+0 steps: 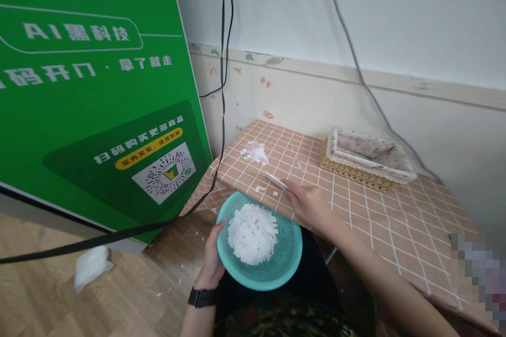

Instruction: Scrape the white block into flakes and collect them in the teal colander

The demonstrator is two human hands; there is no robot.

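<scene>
My left hand (214,255) grips the rim of a teal plastic colander (290,258) from the left, its fingers partly hidden beneath. The colander is tilted just off the table's front edge, over my lap. Inside it lies a heap of small white scraps (253,234) that look like torn paper. My right hand (306,201) is closed on a thin white flat piece (278,181), seen nearly edge-on, low over the tabletop. Just below that piece, several small white bits lie near the table edge. Farther back sits a small pile of white and pinkish scraps (255,152).
A brown checked cloth covers the table (379,221). A lined wicker basket (366,158) stands at the back right by the wall. A black cable (222,116) hangs past the table's left corner, beside a green cabinet (98,89). A white bag-like item (93,266) lies on the floor.
</scene>
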